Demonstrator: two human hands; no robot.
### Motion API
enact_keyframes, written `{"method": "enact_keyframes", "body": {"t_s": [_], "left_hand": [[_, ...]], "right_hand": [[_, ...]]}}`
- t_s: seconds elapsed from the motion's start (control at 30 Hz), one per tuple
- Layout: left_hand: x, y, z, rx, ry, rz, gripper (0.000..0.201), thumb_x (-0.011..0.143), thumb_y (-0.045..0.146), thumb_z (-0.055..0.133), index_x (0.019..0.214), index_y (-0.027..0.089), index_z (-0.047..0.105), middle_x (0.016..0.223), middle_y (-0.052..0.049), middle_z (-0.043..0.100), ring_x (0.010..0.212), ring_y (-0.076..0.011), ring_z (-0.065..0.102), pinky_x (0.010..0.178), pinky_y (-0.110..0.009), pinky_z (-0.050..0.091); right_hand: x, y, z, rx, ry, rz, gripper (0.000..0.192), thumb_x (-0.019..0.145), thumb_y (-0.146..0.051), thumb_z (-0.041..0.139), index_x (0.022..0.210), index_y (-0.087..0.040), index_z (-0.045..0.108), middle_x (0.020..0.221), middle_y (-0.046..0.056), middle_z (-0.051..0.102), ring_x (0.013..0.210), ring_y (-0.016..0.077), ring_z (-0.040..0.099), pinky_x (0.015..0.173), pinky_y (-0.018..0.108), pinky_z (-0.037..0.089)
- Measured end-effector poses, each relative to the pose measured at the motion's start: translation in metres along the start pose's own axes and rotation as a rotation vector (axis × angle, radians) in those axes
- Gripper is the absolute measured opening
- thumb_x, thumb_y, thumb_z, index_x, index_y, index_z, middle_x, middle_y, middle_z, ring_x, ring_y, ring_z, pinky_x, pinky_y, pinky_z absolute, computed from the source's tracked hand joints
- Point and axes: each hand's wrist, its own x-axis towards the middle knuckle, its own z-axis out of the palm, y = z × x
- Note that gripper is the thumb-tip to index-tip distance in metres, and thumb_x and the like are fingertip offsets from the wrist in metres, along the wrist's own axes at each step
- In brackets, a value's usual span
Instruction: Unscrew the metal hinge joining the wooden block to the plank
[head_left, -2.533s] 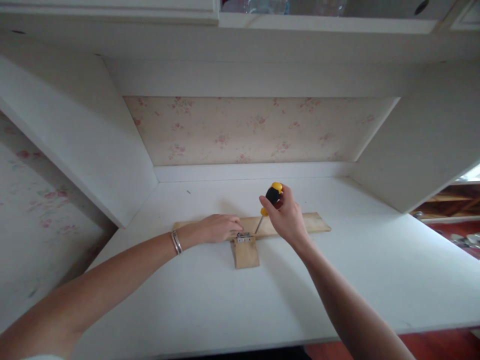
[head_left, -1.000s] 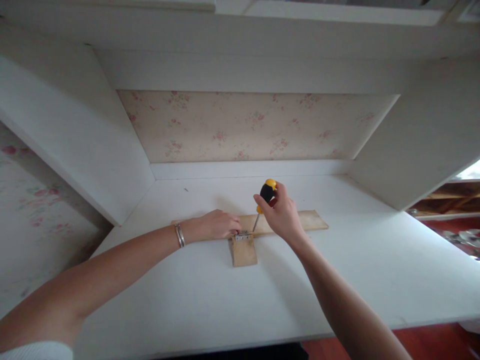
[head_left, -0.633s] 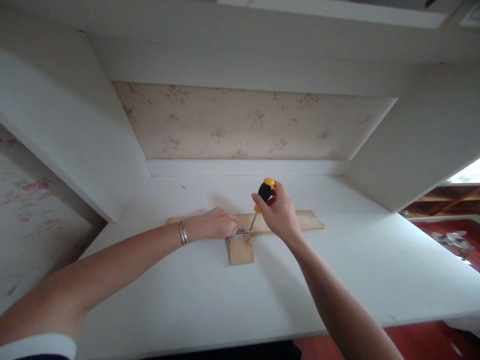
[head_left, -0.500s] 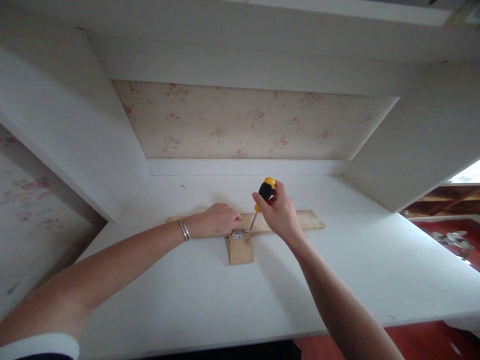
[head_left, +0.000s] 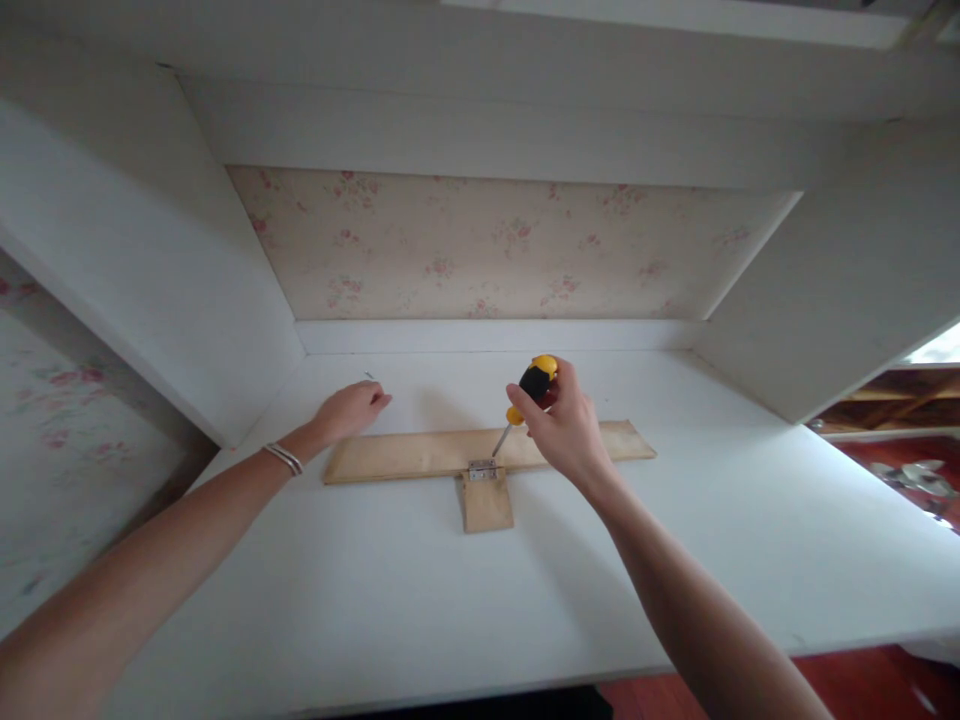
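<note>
A long tan wooden strip (head_left: 409,455) lies across the white desk (head_left: 480,580). A short tan piece (head_left: 487,503) joins it at a small metal hinge (head_left: 483,467). My right hand (head_left: 568,430) grips a black and yellow screwdriver (head_left: 529,386), whose tip points down at the hinge. My left hand (head_left: 351,408) is off the wood, fingers stretched toward a tiny dark speck, perhaps a screw (head_left: 369,376), on the desk behind the strip's left end. It holds nothing. A silver bracelet (head_left: 283,458) sits on my left wrist.
White side panels (head_left: 150,260) wall in the desk on the left and right. Floral wallpaper (head_left: 495,250) covers the back. A white shelf runs overhead. Red floor and a wooden shelf (head_left: 900,400) show at the right edge.
My left hand has lifted off the wooden strip by the hinge and moved left and back toward the small speck. My right hand keeps the screwdriver over the hinge.
</note>
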Motion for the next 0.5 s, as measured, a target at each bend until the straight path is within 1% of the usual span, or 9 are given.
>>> {"method": "enact_keyframes", "body": {"t_s": [0.1,0.2,0.3,0.43,0.5], "left_hand": [[-0.004,-0.032,0.001,0.111,0.039,-0.123,0.043,0.089,0.048,0.032,0.089,0.019,0.064,0.097,-0.010,0.064,0.079,-0.0220,0.059,0.066,-0.030,0.039],[-0.006,-0.050,0.005,0.179,0.025,-0.201,0.045,0.089,0.047,0.030,0.095,0.018,0.064,0.104,-0.013,0.062,0.084,-0.0253,0.060,0.068,-0.033,0.041],[-0.007,-0.058,0.011,0.190,-0.011,-0.230,0.046,0.089,0.045,0.029,0.098,0.017,0.064,0.106,-0.014,0.060,0.087,-0.0266,0.060,0.070,-0.035,0.043],[-0.008,-0.060,0.018,0.170,-0.060,-0.239,0.046,0.089,0.045,0.030,0.097,0.015,0.064,0.107,-0.015,0.059,0.087,-0.0253,0.060,0.072,-0.034,0.044],[-0.008,-0.060,0.019,0.145,-0.057,-0.243,0.044,0.089,0.045,0.031,0.099,0.015,0.062,0.109,-0.014,0.059,0.087,-0.0243,0.060,0.072,-0.032,0.044]], "right_hand": [[-0.002,-0.003,0.004,-0.010,-0.037,0.009,0.044,0.079,-0.053,0.054,0.113,-0.027,0.045,0.075,-0.001,0.062,0.060,0.0152,0.057,0.055,0.028,0.044],[-0.003,-0.006,0.008,-0.024,-0.041,0.010,0.044,0.079,-0.052,0.054,0.115,-0.028,0.044,0.076,-0.001,0.063,0.061,0.0154,0.058,0.057,0.029,0.044],[-0.004,-0.007,0.011,-0.063,-0.039,-0.006,0.043,0.079,-0.050,0.055,0.114,-0.027,0.045,0.076,-0.001,0.063,0.064,0.0157,0.059,0.061,0.030,0.044],[-0.005,-0.010,0.013,-0.076,-0.031,-0.005,0.043,0.079,-0.049,0.055,0.114,-0.026,0.046,0.078,0.000,0.064,0.067,0.0165,0.060,0.061,0.029,0.045],[-0.006,-0.012,0.013,-0.073,-0.033,-0.002,0.042,0.079,-0.048,0.055,0.113,-0.026,0.046,0.078,0.001,0.063,0.066,0.0167,0.060,0.060,0.029,0.045]]}}
